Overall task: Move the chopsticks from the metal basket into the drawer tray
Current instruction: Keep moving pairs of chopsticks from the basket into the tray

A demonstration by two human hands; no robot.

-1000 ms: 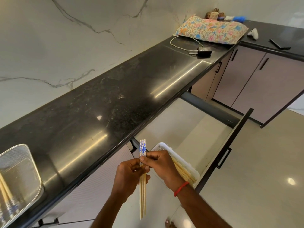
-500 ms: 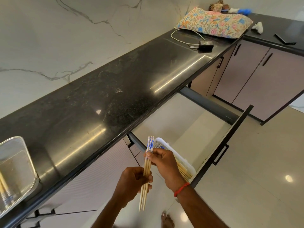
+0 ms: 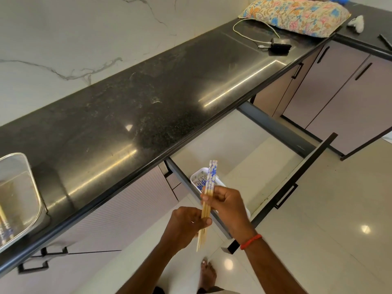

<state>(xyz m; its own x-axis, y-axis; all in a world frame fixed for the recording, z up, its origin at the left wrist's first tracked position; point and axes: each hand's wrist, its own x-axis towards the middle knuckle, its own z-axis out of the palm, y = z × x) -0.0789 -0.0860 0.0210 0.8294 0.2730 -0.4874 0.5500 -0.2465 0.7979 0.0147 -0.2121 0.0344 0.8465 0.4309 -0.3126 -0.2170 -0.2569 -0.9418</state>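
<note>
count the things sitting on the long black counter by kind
metal basket: 1
floral pillow: 1
white cable: 1
small black device: 1
total: 4

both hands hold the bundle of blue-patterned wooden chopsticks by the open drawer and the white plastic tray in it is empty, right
The white plastic tray is not empty: the head view shows blue-patterned chopstick ends lying in it. The left hand and right hand do hold the bundle of wooden chopsticks by the open drawer.
</note>
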